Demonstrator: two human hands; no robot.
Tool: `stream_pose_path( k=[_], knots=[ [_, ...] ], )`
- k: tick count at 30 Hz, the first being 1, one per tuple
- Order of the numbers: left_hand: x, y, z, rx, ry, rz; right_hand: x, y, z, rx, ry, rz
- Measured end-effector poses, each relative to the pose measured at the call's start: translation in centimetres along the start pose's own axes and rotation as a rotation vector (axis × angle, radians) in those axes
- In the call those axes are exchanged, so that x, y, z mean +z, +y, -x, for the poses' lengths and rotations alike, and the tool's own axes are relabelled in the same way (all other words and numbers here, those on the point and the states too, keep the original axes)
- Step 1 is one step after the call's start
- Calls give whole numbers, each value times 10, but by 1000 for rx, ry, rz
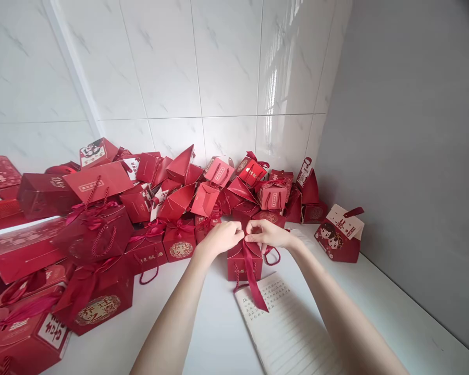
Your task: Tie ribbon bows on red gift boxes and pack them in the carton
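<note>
A small red gift box stands on the white table in front of me. A dark red ribbon hangs from its top down over the front. My left hand and my right hand meet above the box, fingers pinched together on the ribbon at the box's top. A red cord handle loops out at the box's right side.
Several red gift boxes and bags are piled at the left and along the tiled back wall. A house-shaped red box stands alone at the right by the grey wall. A lined notebook lies under my right forearm.
</note>
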State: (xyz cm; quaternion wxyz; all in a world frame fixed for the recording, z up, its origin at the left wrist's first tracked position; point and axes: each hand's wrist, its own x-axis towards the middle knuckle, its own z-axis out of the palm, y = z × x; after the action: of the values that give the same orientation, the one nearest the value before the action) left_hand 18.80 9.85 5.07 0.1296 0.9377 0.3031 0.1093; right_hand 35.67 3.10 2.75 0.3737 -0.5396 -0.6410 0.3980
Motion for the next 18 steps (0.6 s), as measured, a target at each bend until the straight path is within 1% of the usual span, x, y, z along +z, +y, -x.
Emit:
stream_pose_path(
  k=[5, 8, 13, 15, 18],
  knots=[
    [-2, -1, 1, 23, -23, 24, 1, 6, -3, -31, 32, -102],
    [-3, -1, 2, 7, -26, 19, 2, 7, -4, -37, 65, -145],
    [-7, -1, 6, -27, -70, 44, 3, 5, -3, -46, 120, -215],
    [-7, -1, 6, -41, -54, 50, 3, 3, -2, -60, 127, -240],
    [-4, 0, 2, -51, 22, 47, 4, -1, 0, -91, 124, -251]
  ],
)
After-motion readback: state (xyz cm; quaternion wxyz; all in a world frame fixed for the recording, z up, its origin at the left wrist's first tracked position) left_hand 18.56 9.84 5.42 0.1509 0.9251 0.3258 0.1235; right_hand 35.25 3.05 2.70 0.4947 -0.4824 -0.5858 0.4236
